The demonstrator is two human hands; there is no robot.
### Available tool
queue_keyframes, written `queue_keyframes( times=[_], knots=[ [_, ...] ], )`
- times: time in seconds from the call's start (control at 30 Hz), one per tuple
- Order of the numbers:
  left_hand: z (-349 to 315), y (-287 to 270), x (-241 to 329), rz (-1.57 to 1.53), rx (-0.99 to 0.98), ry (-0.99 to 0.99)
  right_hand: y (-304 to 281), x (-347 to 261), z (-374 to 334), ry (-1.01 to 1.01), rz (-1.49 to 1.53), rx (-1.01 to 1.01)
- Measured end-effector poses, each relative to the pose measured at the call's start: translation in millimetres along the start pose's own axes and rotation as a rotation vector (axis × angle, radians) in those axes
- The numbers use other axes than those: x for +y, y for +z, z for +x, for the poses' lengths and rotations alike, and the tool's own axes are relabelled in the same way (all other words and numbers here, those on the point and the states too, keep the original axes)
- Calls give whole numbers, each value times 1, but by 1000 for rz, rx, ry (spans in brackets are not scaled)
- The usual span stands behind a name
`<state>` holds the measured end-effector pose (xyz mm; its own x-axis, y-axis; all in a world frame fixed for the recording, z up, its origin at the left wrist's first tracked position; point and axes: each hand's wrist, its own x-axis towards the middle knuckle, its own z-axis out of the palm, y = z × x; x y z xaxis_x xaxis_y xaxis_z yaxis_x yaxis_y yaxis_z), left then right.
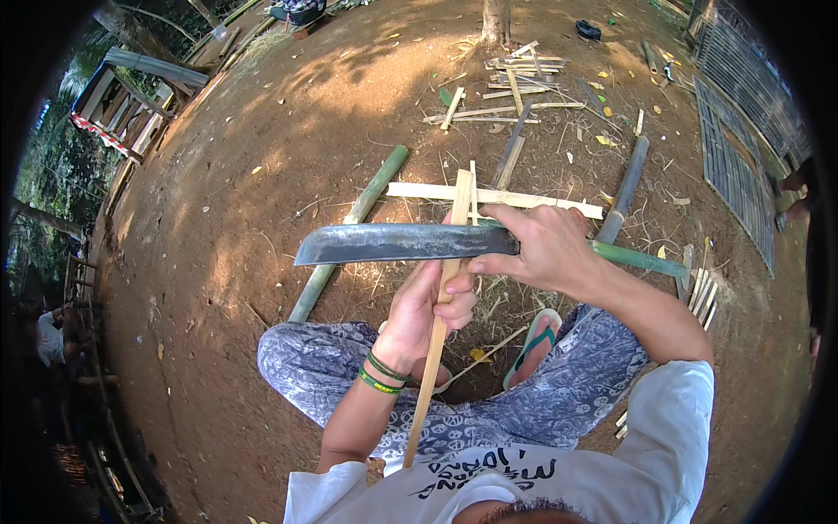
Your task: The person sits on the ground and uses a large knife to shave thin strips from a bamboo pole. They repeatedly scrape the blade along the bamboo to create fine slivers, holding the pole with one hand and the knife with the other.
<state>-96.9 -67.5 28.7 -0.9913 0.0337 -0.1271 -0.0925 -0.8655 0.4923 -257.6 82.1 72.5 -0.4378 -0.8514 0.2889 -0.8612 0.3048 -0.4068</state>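
Note:
My left hand (410, 319) is closed around a long, pale bamboo strip (426, 384), which runs from my lap up past the blade. In my right hand (554, 249) is a machete (384, 243) with a broad, dark blade; my fingers and palm hide its handle. The blade lies crosswise over the strip, just above my left fingers, its tip pointing left. My right thumb and forefinger lie along the blade's base. Beyond the blade, a wider pale bamboo slat (541, 201) stretches sideways near the ground.
Bamboo poles lie at left (377, 183) and right (626, 192), with a green pole (642, 259) beside my right wrist. Split bamboo pieces (524, 83) are heaped by a tree trunk (496, 22). Cut sticks (703, 297) lie at right, near a slatted panel (738, 175).

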Motion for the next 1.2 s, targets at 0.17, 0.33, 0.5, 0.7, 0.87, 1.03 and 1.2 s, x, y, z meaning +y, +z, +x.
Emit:
queue_keyframes(
  times=[0.17, 0.33, 0.5, 0.7, 0.87, 1.03, 1.2],
  knots=[
    [-2, 25, 1, 216, 48, 19, 2, 4, 1, -51, -25, 140],
    [-7, 29, -3, 337, 32, 31, 0, 6, 1, -86, -7, 137],
    [-10, 26, -7, 410, 46, 40, 3, 9, 0, -132, -60, 95],
    [-20, 32, -10, 383, 85, 76, 5, 12, 2, -178, -62, 278],
    [-54, 32, -32, 423, -162, 57, -35, 61, 22, 352, 146, 247],
    [-38, 16, -19, 243, -11, 63, -25, 77, 18, 443, 452, 242],
    [-17, 21, -17, 493, 131, 111, -12, 31, 12, 373, 704, -7]
  ],
)
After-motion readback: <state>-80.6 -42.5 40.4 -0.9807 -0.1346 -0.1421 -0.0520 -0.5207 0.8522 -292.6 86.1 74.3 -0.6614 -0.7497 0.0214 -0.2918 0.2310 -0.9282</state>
